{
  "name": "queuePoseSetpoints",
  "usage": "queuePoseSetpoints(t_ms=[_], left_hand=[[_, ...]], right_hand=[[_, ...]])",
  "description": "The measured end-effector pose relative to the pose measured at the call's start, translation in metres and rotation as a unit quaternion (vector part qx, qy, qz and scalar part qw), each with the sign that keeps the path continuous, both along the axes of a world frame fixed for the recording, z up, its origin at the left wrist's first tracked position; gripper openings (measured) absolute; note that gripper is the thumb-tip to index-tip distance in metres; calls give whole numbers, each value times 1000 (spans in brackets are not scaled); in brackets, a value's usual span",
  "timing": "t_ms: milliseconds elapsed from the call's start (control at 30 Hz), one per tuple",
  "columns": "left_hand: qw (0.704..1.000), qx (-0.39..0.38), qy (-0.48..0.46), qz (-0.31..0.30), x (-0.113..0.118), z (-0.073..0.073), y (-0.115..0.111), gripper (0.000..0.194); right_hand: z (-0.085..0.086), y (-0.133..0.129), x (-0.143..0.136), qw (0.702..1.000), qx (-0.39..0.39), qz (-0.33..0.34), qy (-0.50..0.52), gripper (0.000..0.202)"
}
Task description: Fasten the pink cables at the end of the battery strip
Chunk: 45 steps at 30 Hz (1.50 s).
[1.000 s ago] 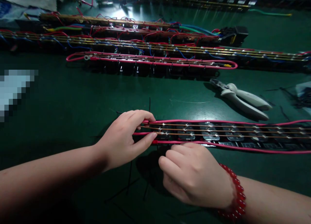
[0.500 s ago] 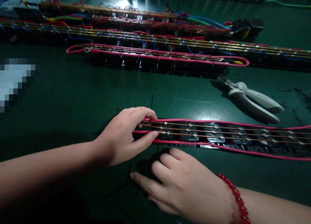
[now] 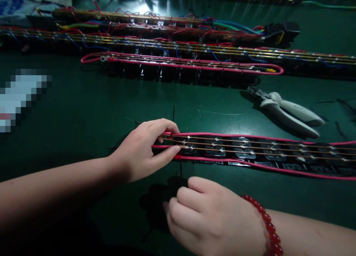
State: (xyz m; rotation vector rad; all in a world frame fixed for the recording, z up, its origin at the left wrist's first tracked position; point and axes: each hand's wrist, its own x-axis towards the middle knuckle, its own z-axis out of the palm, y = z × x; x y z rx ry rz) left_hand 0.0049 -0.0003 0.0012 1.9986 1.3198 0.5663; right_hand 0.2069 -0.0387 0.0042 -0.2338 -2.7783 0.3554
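Observation:
My left hand (image 3: pixel 151 148) is closed round the left end of a long black strip (image 3: pixel 241 148) carrying copper-coloured wires and clear modules. A red cable (image 3: pixel 222 135) runs along the strip's upper and lower edges. Thin black ties stick out above and below the strip beside my left fingertips. My right hand (image 3: pixel 204 215), with a red bead bracelet (image 3: pixel 268 222) at the wrist, is below the strip and apart from it. Its fingers are curled, and whatever they hold, if anything, is hidden.
Pliers with pale handles (image 3: pixel 292 113) lie above the strip at the right. Behind are a smaller assembly looped with red cable (image 3: pixel 180 63) and longer wired bars (image 3: pixel 155 43). A blurred-out pale item (image 3: pixel 23 96) is at the left on the green table (image 3: pixel 111 100).
My right hand has drawn its extended index finger in and moved slightly down, away from the strip. My left hand keeps its hold on the strip's end. The view has shifted slightly.

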Motion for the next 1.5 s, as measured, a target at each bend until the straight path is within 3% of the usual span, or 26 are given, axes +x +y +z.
queuePoseSetpoints(t_ms=[200,333,467,600,767,933,1033,1267,1500], left_hand=[[1000,-22,-16,3,0,0,0,18],[1000,-20,-13,8,0,0,0,18],[1000,-14,-10,1,-1,-1,0,19],[1000,0,1,-5,-3,-4,0,21],[1000,-8,3,-10,-3,-4,0,21],[1000,-17,3,-9,-4,-2,0,21],[1000,-20,-1,-9,-3,-3,1,21],[1000,-26,-15,-8,-4,-5,-1,22],[1000,-14,-18,-12,-4,-6,-2,21]], right_hand=[[3,0,0,999,-4,4,-34,22],[2,2,1,1000,-12,-10,10,17],[-1,8,7,988,-118,-37,89,20],[-3,11,13,952,-263,-68,142,14],[-3,14,12,923,-300,-178,165,27],[-3,18,11,892,-369,-198,171,16],[-4,18,12,882,-391,-197,177,20],[-10,17,11,870,-414,-171,208,64],[-7,17,13,880,-399,-173,189,50]])
